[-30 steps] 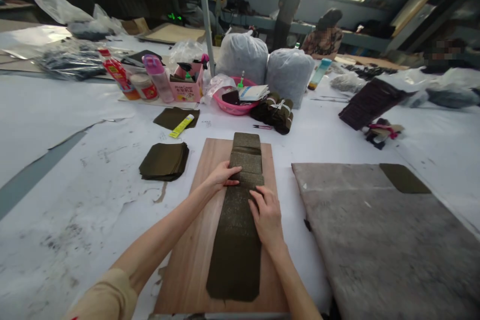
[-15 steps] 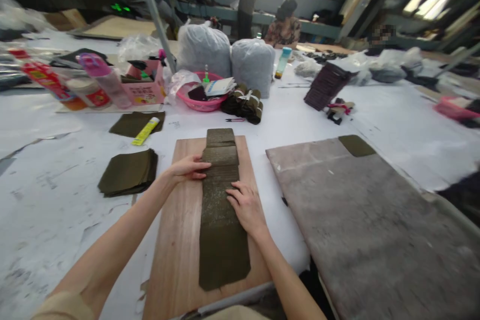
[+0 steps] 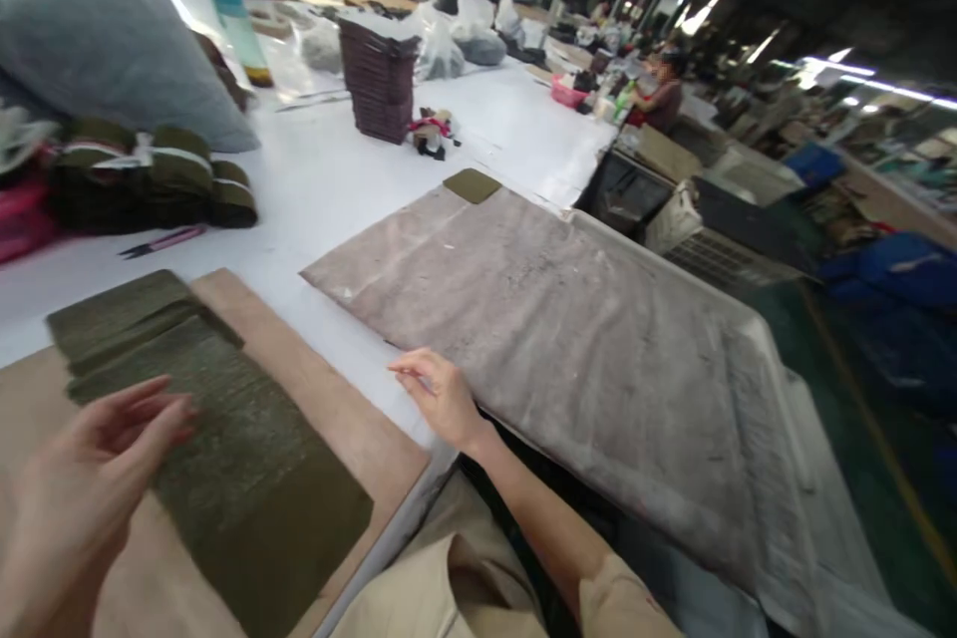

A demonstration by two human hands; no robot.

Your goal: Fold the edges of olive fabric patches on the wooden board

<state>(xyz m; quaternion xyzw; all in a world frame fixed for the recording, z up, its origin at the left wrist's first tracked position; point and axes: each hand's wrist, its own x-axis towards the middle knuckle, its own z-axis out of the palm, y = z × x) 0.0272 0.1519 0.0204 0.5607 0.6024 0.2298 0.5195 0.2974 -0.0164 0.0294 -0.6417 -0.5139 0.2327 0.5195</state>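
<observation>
Hands point(image 3: 445, 404) apart, L point(image 3: 97, 474) nr olive cloth point(image 3: 254, 469)

The left hand point(image 3: 105, 464) hides some olive fabric point(image 3: 246, 459), and the pink basin point(image 3: 21, 225) is cut off.

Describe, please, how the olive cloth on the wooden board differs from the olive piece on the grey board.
The olive cloth is a long, layered strip, while the olive piece is a small patch. The olive cloth shows pale speckles; the olive piece looks plain. The olive cloth lies near the left hand, the olive piece at the grey board's far edge. Both are olive-coloured.
</observation>
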